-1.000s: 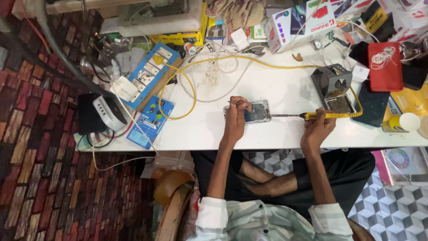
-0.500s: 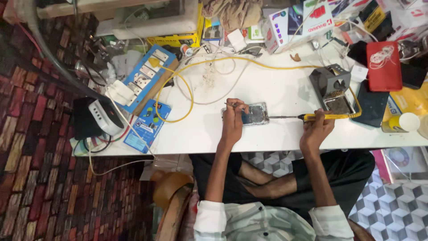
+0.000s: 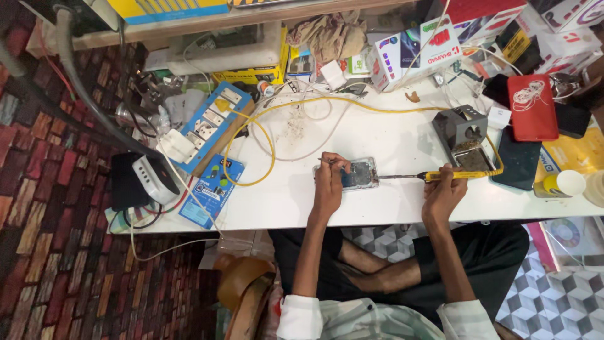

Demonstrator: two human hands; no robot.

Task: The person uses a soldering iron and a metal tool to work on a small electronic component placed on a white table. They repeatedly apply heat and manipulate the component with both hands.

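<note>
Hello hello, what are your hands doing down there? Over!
Left hand pinning opened phone with thin tool. Right hand gripping yellow soldering iron, tip at phone's edge. Yellow cord looped nearby, not in the way.

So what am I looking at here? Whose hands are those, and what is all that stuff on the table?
The picture comes from a camera worn on a person's head, looking down, so the hands are that person's own. They sit at a white table. The left hand rests on an opened phone lying flat and pinches a thin tool over it. The right hand holds a soldering iron with a yellow handle, its metal tip pointing at the phone. A yellow cable loops across the table. Nearby sit a dark iron stand, a red case, a blue power strip and some boxes.
</note>
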